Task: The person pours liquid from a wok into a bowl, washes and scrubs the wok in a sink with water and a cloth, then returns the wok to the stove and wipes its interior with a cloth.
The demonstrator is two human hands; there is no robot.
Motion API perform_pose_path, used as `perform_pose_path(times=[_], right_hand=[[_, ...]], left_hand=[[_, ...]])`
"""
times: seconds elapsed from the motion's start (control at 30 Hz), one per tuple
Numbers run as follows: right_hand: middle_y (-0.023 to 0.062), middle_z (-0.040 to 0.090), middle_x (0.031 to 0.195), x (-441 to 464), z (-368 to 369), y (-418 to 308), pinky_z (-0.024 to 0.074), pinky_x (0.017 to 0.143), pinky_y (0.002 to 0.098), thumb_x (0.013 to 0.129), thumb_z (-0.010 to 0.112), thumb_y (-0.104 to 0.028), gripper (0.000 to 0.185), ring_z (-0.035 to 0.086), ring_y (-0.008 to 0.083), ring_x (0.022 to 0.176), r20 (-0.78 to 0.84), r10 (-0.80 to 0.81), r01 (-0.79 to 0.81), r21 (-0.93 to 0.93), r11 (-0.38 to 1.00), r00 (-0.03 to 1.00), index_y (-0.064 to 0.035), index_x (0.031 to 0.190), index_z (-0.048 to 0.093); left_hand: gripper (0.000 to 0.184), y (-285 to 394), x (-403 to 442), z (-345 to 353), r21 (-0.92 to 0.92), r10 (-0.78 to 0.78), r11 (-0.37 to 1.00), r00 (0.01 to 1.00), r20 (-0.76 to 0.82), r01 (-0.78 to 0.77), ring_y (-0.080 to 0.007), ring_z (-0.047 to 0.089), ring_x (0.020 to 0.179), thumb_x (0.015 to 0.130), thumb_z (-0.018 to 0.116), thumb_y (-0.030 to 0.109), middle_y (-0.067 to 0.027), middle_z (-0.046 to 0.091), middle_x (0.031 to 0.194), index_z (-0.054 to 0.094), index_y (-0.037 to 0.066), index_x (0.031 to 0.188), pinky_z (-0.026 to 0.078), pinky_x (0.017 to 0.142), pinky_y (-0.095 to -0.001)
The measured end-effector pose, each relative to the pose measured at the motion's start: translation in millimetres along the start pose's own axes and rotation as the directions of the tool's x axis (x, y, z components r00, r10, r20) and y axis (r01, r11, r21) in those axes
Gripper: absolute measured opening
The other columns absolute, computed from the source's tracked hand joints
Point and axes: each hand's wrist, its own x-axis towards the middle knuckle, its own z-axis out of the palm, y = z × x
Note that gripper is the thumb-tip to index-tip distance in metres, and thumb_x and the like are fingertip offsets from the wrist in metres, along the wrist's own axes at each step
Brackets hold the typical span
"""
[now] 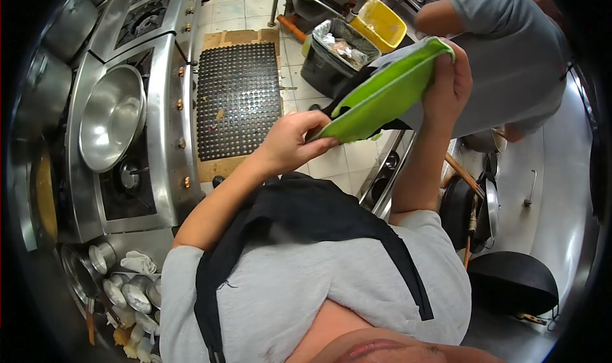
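Note:
A bright green cloth (pixel 386 98) with a pale stitched edge is stretched, folded, between my two hands in front of my chest. My left hand (pixel 296 141) pinches its near lower corner between thumb and fingers. Farther up and to the right, my right hand (pixel 451 76) grips the opposite end, fingers closed around it. Some black fabric shows behind and below the cloth; I cannot tell what it belongs to. A black apron (pixel 306 203) hangs over my grey shirt.
A steel bowl (pixel 113 117) rests on the stove (pixel 167 133) at left. Ahead lie a black rubber mat (pixel 239 101), a lined bin (pixel 325 69) and a yellow tub (pixel 380 25). A co-worker (pixel 503 57) in grey stands close at right, near a black wok (pixel 513 280).

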Motion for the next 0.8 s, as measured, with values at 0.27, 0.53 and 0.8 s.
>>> perform_pose_path(times=[0.27,0.53,0.8], right_hand=[[0.0103,0.069,0.099,-0.5,-15.0,-12.4,0.0489,0.074,0.023,0.1,0.054,-0.019,0.023,0.062,0.0126,0.082,-0.161,-0.025,0.051,0.159,0.986,0.987,0.0008,0.11,0.062],[0.0115,0.068,0.1,-9.4,-2.6,-21.7,0.0505,0.07,0.024,0.1,0.055,-0.019,0.025,0.062,0.0132,0.082,-0.128,0.015,0.032,0.355,0.934,0.992,0.0024,0.112,0.06],[0.01,0.068,0.099,-15.3,0.5,-16.4,0.0508,0.079,0.0254,0.1,0.055,-0.015,0.024,0.063,0.0133,0.087,-0.012,0.029,-0.026,0.209,0.978,1.0,0.0036,0.114,0.062]], left_hand=[[0.025,-3.8,8.3,5.7,0.17,0.223,0.963,0.973,-0.064,-0.21,-0.0342,0.047,0.126,0.076,0.079,0.014,-0.0171,0.048,0.143,0.077,0.015,0.101,0.035,0.107,-0.0448],[0.025,-1.4,18.1,19.9,0.229,0.273,0.937,0.962,-0.006,-0.264,-0.0408,0.037,0.139,0.076,0.078,0.019,-0.0199,0.037,0.153,0.077,0.019,0.101,0.029,0.112,-0.054],[0.022,-3.3,14.0,12.0,-0.116,0.157,0.977,0.974,-0.163,-0.177,-0.0273,0.063,0.109,0.091,0.068,0.014,-0.0171,0.066,0.12,0.071,0.0,0.107,0.046,0.096,-0.0342]])
